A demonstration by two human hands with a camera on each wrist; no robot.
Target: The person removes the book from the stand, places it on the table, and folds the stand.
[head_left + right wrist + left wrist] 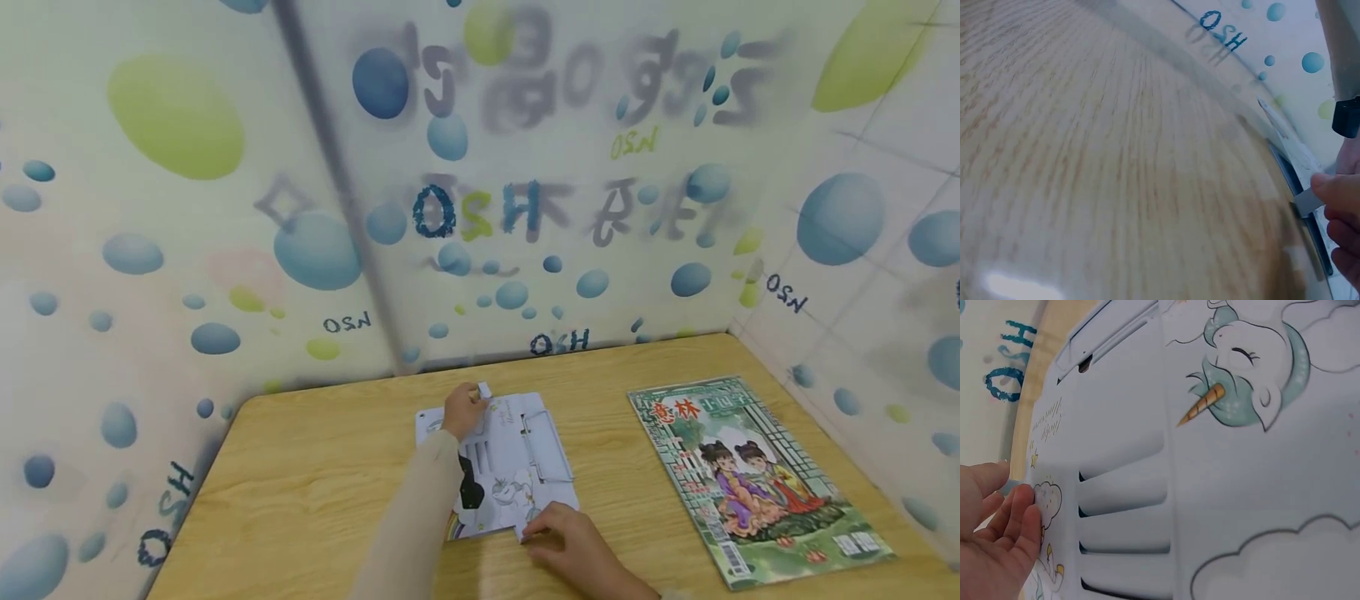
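Observation:
A flat white book stand (506, 454) with a unicorn print, slots and a hinged wire-like frame lies on the wooden table. At its far edge my left hand (465, 410) pinches a small pale tab (484, 389) that juts out. The left wrist view shows these fingers (1021, 515) curled at the edge beside the printed cloud. My right hand (570, 546) pinches a grey tab (1307, 203) at the near edge, thumb on top. My left sleeve (408, 517) hides part of the stand's left side.
A magazine (757, 479) with two illustrated figures lies to the right of the stand on the table (315, 467). Walls (525, 275) printed with coloured bubbles and lettering stand close behind the table and along its sides.

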